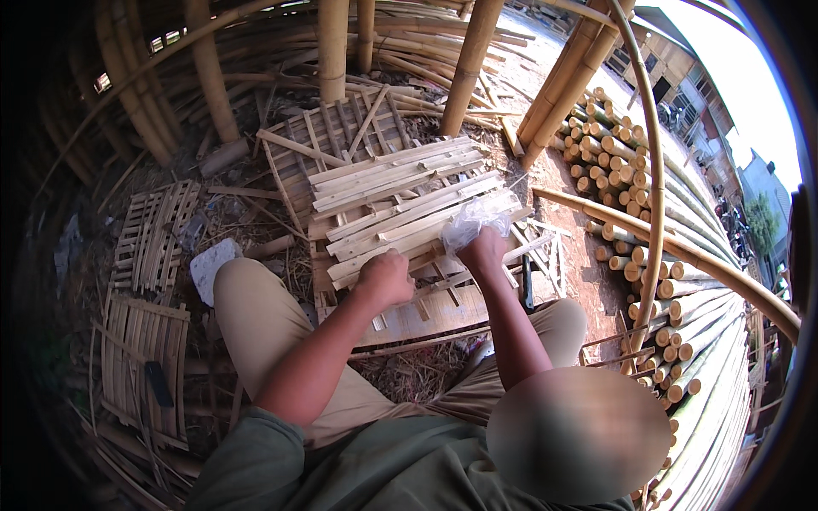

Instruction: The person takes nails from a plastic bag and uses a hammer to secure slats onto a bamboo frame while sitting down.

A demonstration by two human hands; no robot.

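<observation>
In front of my knees lies a stack of pale bamboo slats (426, 175), set side by side over crosswise strips. My right hand (483, 249) is closed on a crumpled clear plastic bag (471, 220) above the slats' right end. Lower and to the left, my left hand (388, 277) is curled beside the near edge of the slats. Its fingertips face away, so I cannot make out what they hold. Under the near slats shows a wooden board (434, 315). A narrow black object (527, 285) stands just right of my right forearm.
Slatted bamboo panels (146, 362) lie at the left, with a dark block on one. A whitish lump (215, 268) sits by my left knee. Upright bamboo posts (332, 51) rise behind. Stacked bamboo poles (682, 332) fill the right side, with a slanting pole (673, 247) across.
</observation>
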